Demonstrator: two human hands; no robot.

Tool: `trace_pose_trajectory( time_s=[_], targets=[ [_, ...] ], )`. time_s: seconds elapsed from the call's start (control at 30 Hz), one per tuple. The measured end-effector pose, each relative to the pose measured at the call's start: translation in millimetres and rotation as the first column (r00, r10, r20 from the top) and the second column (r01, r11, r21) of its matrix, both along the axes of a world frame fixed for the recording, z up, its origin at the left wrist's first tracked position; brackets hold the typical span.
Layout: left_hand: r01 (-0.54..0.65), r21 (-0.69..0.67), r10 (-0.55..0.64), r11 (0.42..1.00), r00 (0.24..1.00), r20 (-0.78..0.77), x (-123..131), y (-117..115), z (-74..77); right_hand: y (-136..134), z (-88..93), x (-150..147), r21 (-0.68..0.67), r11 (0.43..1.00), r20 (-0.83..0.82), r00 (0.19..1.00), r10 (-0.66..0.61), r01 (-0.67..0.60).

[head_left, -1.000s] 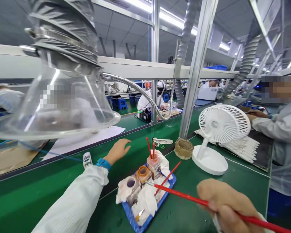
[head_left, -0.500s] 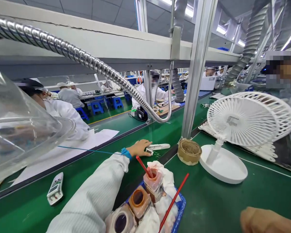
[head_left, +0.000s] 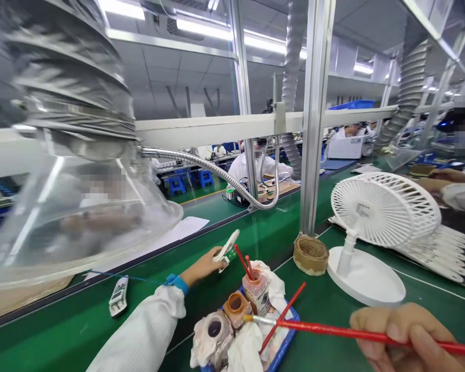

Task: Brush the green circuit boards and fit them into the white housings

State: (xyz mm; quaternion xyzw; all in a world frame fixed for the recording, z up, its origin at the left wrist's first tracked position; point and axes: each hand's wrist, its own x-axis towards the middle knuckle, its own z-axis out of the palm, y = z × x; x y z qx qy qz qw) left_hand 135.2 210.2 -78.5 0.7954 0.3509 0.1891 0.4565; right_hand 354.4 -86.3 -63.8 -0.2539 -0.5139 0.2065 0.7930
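While pinching white part with left fingers, pinching red brush in right fingers, bristles near orange-rimmed jar

Single head-worn camera, facing forward and down across the green bench; right hand closest, left hand farther out, stools deep in background.

Bright tube lights shine above blue stools on a green floor.
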Motion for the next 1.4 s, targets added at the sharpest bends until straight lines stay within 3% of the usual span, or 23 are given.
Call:
trace_pose_trajectory(
  time_s=[0.17,0.27,0.33,0.43,0.5,0.57,0.67,0.8,0.87,0.97,1.07,1.2,1.3,1.4],
  targets=[
    [-0.128,-0.284,0.187,0.95,0.964,0.19,-91,-71,38.0,-6,20.1,-12,0.024,0.996,0.123,0.989,0.078,-0.082],
    [-0.123,-0.577,0.363,0.807,0.875,0.32,-132,-127,54.0,-1,37.0,-30,0.127,0.988,0.424,0.905,0.026,-0.087],
    [-0.079,-0.704,0.439,0.706,0.828,0.348,-146,-163,60.3,6,47.4,-47,0.264,0.956,0.657,0.75,-0.078,-0.132],
    [0.026,-0.815,0.472,0.58,0.804,0.361,-150,-209,61.4,17,57.8,-79,0.392,0.899,0.769,0.606,-0.204,-0.195],
    [0.11,-0.85,0.451,0.515,0.809,0.378,-146,-231,56.5,21,58.7,-102,0.395,0.894,0.789,0.577,-0.212,-0.212],
    [0.194,-0.851,0.407,0.488,0.812,0.418,-143,-248,49.2,22,54.3,-122,0.355,0.911,0.795,0.581,-0.174,-0.212],
    [0.279,-0.813,0.334,0.511,0.807,0.487,-143,-263,41.6,20,43.1,-141,0.236,0.947,0.817,0.573,-0.071,-0.219],
    [0.307,-0.721,0.196,0.621,0.83,0.523,-144,-272,46.6,17,35.2,-145,0.181,0.962,0.808,0.589,-0.026,-0.205],
    [0.248,-0.681,0.194,0.689,0.842,0.503,-141,-273,51.0,17,35.3,-143,0.231,0.964,0.762,0.641,-0.096,-0.129],
    [0.054,-0.644,0.336,0.763,0.818,0.466,-128,-275,51.2,18,34.6,-141,0.263,0.965,0.684,0.705,-0.187,0.0],
    [-0.072,-0.589,0.459,0.805,0.704,0.542,-110,-278,44.1,20,29.3,-142,0.219,0.969,0.626,0.745,-0.232,0.117],
    [-0.213,-0.501,0.525,0.839,0.556,0.644,-83,-282,32.7,24,20.3,-148,0.144,0.966,0.566,0.783,-0.258,0.215],
    [-0.37,-0.49,0.61,0.789,0.377,0.698,-61,-283,24.5,26,16.9,-154,0.094,0.966,0.537,0.805,-0.253,0.241],
    [-0.402,-0.573,0.668,0.715,0.147,0.73,-46,-281,17.2,26,16.1,-157,0.043,0.967,0.514,0.824,-0.239,0.253]
  ],
)
